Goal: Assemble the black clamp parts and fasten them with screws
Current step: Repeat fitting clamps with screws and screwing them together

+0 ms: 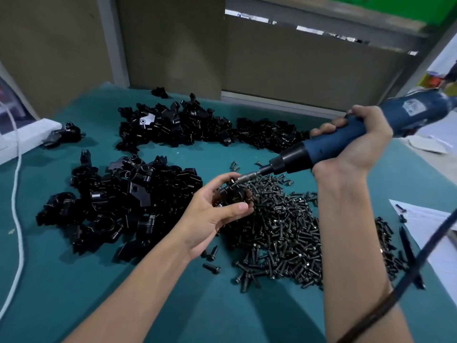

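Grip, left hand (pixel 217 214): closed round a black clamp assembly (pixel 232 195), thumb across its near face and fingers curled behind it. The piece is held clear of the worktop (pixel 99 280), just above the 10 o'clock edge of the screw pile (pixel 279 226).

Grip, right hand (pixel 356 142): closed round the blue body of an electric screwdriver (pixel 319 148), fingers wrapped over the top. The tool slopes down from 2 o'clock. Its bit (pixel 249 175) meets the upper part of the clamp assembly. The exact point of contact is too small to make out.

The black cord (pixel 420 263) crosses the right forearm at 4 o'clock, blurred.

Stock on the teal worktop:
- Near pile of clamp parts (pixel 123 201), at 9 o'clock of the left hand.
- Far pile of clamp parts (pixel 197 127), at 12 o'clock, stretching right toward the screwdriver.
- Loose black screws, heaped from beneath the held piece out to 5 o'clock, with a few strays at the edges.
- One separate clamp (pixel 66 133) at 10 o'clock, touching a white box (pixel 24 137).

A white cable (pixel 17 194) runs down the 9 o'clock edge. A sheet of paper (pixel 425 224) lies at 3 o'clock with a few screws on it.
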The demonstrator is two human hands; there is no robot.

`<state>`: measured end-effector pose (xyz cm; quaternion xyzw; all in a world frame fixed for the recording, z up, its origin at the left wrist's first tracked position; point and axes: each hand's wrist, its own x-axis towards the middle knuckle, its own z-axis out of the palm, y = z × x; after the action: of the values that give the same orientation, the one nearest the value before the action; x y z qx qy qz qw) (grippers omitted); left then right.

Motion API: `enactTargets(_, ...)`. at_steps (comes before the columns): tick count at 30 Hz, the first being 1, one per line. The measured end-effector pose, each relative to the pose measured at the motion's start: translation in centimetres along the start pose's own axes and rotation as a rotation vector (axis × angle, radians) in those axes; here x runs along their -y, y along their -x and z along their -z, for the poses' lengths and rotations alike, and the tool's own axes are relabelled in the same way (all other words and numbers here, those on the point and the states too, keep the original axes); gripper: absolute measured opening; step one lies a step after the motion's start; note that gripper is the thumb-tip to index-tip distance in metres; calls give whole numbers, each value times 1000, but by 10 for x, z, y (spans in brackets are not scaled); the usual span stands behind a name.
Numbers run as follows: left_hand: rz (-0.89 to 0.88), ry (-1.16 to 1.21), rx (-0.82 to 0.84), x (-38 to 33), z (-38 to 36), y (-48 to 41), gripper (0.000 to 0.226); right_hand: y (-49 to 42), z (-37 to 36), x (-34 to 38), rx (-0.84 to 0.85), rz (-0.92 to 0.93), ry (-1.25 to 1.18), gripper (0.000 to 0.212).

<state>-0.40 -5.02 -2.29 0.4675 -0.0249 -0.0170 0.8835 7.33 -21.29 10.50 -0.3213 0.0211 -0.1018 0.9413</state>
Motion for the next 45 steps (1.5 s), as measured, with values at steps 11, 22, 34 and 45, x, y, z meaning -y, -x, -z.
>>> enactTargets(11,12,-39,29,-1,-1,2,52,-5,-2,-4,53,8,24,14)
enactTargets(22,-12,-216,7,-3,-5,5,53,-9,1,-4,104,-21,11,18)
enactTargets(34,3,-230,-8,-1,-3,3,55,-9,1,-4,116,-32,0,19)
enactTargets(45,13,-294,-34,0,-3,2,51,-10,1,-5,138,-37,18,17)
